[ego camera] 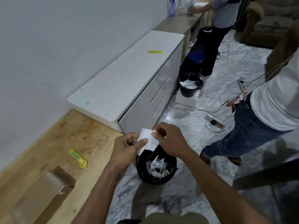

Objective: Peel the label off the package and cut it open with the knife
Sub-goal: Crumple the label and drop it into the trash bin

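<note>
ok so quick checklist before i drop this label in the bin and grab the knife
1. Label is off the package: ok, both hands hold it in the air, away from the cardboard box.
2. Label is over the bin: ok, it hangs above the black bin's open top.
3. Bin has room: ok, paper scraps sit below the rim.
4. Both grips ready to release: ok, left hand and right hand pinch only the label.
5. Knife within reach: ok, the green utility knife lies on the wooden table near the box.
6. Knife blade retracted: cannot tell.
</note>
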The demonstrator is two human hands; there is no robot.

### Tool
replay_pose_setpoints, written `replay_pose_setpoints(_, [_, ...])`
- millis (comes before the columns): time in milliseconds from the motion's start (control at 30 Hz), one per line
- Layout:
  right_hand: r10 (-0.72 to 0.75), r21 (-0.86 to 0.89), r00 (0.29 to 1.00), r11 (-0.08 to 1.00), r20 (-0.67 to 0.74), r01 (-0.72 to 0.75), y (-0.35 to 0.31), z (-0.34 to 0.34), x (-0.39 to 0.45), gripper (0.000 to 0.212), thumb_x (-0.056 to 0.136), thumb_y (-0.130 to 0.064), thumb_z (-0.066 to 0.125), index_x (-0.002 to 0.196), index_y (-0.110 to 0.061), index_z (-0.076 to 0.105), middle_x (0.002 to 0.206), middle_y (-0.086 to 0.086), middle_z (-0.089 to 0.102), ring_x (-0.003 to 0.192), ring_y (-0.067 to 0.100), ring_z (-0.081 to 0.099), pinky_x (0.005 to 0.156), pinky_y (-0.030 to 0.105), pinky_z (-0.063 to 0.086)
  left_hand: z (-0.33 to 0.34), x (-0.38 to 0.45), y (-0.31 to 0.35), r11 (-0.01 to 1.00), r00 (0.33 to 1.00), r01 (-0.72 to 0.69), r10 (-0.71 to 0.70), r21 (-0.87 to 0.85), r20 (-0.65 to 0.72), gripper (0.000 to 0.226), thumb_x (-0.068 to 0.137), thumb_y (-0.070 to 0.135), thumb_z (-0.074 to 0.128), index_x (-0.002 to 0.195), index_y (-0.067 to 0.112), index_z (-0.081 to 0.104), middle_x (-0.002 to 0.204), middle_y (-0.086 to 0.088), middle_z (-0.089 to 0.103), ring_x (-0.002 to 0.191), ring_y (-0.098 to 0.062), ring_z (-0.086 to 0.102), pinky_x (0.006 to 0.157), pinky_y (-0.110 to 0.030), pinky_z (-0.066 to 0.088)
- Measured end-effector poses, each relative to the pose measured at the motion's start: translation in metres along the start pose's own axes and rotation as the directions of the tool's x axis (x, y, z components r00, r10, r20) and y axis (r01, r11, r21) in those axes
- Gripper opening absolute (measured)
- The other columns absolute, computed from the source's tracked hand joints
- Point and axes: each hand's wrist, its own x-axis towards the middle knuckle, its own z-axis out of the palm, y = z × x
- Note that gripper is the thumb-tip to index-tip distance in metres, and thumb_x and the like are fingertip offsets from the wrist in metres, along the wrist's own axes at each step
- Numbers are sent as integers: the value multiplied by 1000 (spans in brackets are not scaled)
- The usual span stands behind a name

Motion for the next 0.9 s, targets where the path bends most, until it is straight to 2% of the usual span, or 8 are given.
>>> replay_pose_setpoints(67, [20,73,1000,997,-22,-18,2,-4,-3,5,88,-23,67,92,-22,64,73,-8,61,64,4,56,62,15,45,2,2,-1,998,999,-36,37,53,-16,8,81,5,78,88,6,75,85,-23,73,68,-37,67,70,-50,57])
replay_pose_setpoints(167, [69,126,994,989,80,-79,0,-11,-8,29,88,-25,67,115,-31,62,79,-6,60,66,4,60,65,22,51,4,5,0,984,996,-81,86,161,-24,10,82,0,75,82,9,76,75,-11,75,63,-21,66,62,-38,55])
replay_pose_setpoints(267, [81,-151,984,987,158,-57,-4,-14,-6,33,86,-43,64,118,-37,59,98,-6,61,84,10,63,79,32,54,1,10,2,939,989,-144,139,312,40,15,83,2,74,80,16,77,71,2,74,60,-10,66,56,-26,52])
replay_pose_setpoints(400, [32,-322,987,946,159,21,-14,-6,-5,36,86,-58,53,120,-44,51,130,-12,43,111,13,50,89,41,48,-8,18,7,865,969,-241,193,439,153,10,85,14,75,79,22,78,73,4,75,65,-16,69,61,-31,54])
replay_pose_setpoints(467, [-46,-284,990,955,133,82,-22,0,-3,26,91,-52,52,111,-38,59,121,-11,54,109,12,51,86,40,50,-12,19,8,842,964,-263,210,471,163,14,83,12,76,76,25,75,70,6,71,59,-10,64,59,-29,51])
replay_pose_setpoints(600, [-4,-27,998,1000,68,6,-31,13,3,29,94,-42,57,70,-27,62,66,-8,61,63,5,56,62,30,48,-21,21,12,847,968,-248,233,469,92,19,76,7,79,75,17,64,67,4,67,56,-5,60,54,-20,46])
replay_pose_setpoints(700, [67,106,990,991,121,-80,-32,17,7,13,86,-32,71,78,-22,73,72,-10,69,67,0,64,65,21,50,-32,22,10,860,968,-248,240,446,75,20,76,6,80,72,16,64,66,1,67,57,-9,62,53,-22,47])
replay_pose_setpoints(900, [15,44,992,999,125,-21,-30,30,9,6,88,-23,69,90,-21,74,69,-15,65,63,-4,59,61,10,41,-55,31,10,885,967,-254,233,391,100,19,75,8,81,73,17,66,66,-1,66,58,-12,58,56,-28,46])
